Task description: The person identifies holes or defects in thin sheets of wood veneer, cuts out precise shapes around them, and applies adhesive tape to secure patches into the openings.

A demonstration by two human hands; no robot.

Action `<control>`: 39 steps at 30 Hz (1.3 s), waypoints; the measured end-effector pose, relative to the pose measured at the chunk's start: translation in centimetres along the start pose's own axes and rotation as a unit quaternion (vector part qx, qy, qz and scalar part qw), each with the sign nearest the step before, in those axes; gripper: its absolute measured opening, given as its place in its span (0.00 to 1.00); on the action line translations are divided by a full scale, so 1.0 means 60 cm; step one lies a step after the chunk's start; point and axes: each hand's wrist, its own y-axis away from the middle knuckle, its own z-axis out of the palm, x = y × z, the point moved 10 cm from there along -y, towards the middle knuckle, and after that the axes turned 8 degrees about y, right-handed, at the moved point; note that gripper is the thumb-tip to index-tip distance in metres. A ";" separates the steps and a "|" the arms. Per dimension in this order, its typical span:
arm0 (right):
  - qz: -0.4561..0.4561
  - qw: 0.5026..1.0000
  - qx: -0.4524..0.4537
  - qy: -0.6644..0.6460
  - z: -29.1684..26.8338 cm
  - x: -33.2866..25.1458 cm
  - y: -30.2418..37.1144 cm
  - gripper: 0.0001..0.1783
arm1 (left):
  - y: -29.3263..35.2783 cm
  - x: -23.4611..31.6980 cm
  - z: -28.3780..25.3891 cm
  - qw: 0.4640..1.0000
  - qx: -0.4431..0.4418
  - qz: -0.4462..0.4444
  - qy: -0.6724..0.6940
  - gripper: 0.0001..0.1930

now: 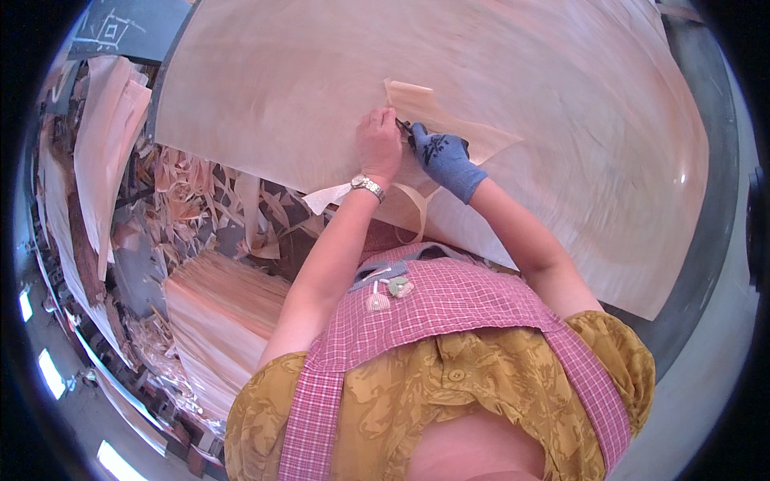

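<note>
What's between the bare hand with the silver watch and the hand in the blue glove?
In the head view, a small black tool shows between the bare left hand and blue-gloved right hand, over the large pale wooden sheet.

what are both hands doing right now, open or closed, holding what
Left hand: over the sheet; can't tell if it grips anything.
Right hand: closed, holding a dark tool.

A dark grey, smooth-topped table (723,208) carries a large, thin, pinkish-tan wood-veneer sheet (593,152), which covers most of it; a small, angular, pale tan veneer piece (413,98) lies on the sheet. Curled, pinkish veneer scraps (183,183) litter the grey floor (230,236) at left.
</note>
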 end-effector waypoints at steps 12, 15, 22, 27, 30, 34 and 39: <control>-0.155 0.981 -0.093 0.074 -0.014 0.140 0.070 0.08 | -0.008 0.003 0.012 0.992 -0.053 -0.102 -0.051 0.27; -0.166 0.979 -0.090 0.080 -0.023 0.233 0.089 0.07 | -0.006 0.011 0.001 0.996 -0.014 -0.078 -0.042 0.28; -0.172 0.983 -0.004 0.056 -0.104 0.214 0.058 0.08 | 0.006 -0.001 -0.006 0.996 0.021 -0.084 -0.036 0.31; -0.224 0.972 0.019 0.065 -0.074 0.037 -0.055 0.08 | 0.001 -0.017 0.000 0.992 -0.009 -0.122 0.018 0.33; -0.235 0.968 0.002 0.086 -0.062 0.030 -0.062 0.07 | 0.001 -0.008 -0.004 0.993 -0.014 -0.115 0.010 0.32; -0.151 0.983 -0.047 0.097 -0.049 0.106 -0.020 0.07 | 0.003 -0.010 -0.006 0.993 -0.006 -0.121 0.008 0.32; 0.034 0.996 -0.058 0.051 0.003 0.222 0.157 0.08 | 0.002 -0.010 0.000 0.993 -0.007 -0.119 0.011 0.32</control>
